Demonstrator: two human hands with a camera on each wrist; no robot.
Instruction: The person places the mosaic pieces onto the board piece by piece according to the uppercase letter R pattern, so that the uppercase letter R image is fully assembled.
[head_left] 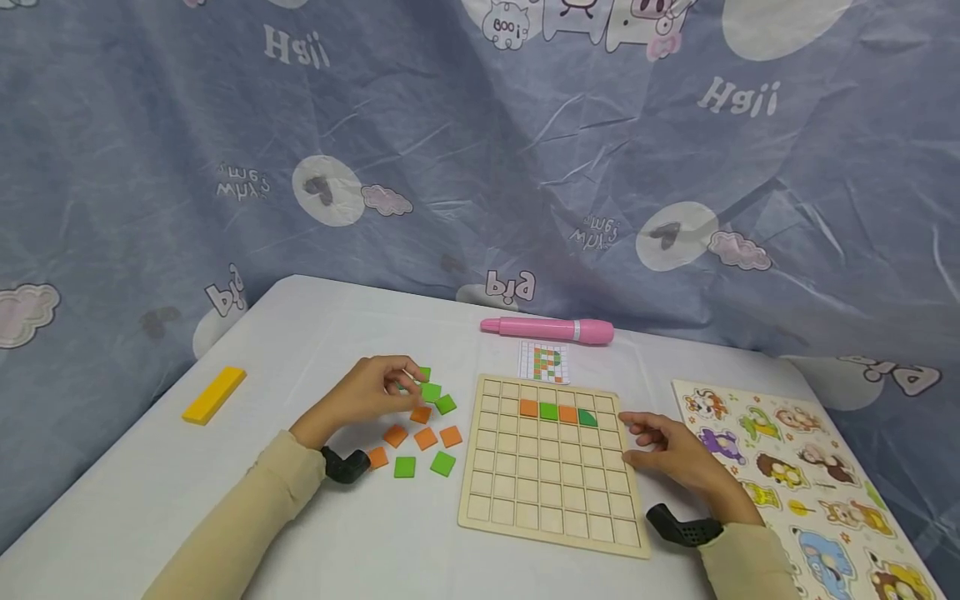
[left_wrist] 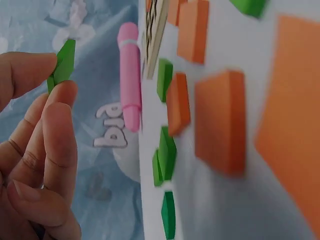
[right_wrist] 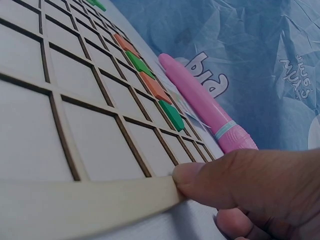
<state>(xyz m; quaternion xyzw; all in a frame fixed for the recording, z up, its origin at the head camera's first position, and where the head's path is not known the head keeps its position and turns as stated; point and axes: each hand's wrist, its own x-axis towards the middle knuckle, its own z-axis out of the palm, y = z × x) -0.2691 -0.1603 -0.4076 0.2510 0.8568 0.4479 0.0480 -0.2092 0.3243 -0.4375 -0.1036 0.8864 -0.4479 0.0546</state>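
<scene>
Between thumb and fingertips, my left hand (head_left: 367, 387) pinches a green tile (left_wrist: 65, 62), raised above loose green tiles (head_left: 405, 467) and orange tiles (head_left: 425, 438). To its right lies a wooden grid board (head_left: 551, 472). One upper row of the board holds an orange tile (head_left: 528, 407), a green tile (head_left: 549, 412), another orange tile (head_left: 568, 415) and a dark green rounded piece (head_left: 587, 417). My right hand (head_left: 667, 450) rests at the board's right edge, its thumb (right_wrist: 200, 175) against the rim in the right wrist view.
Behind the board lie a small pattern card (head_left: 545, 363) with a coloured grid and a pink pen-shaped stick (head_left: 551, 329). An animal picture board (head_left: 806, 492) is at the right. At the far left sits a yellow block (head_left: 214, 396). A printed blue cloth (head_left: 450, 150) hangs behind the table.
</scene>
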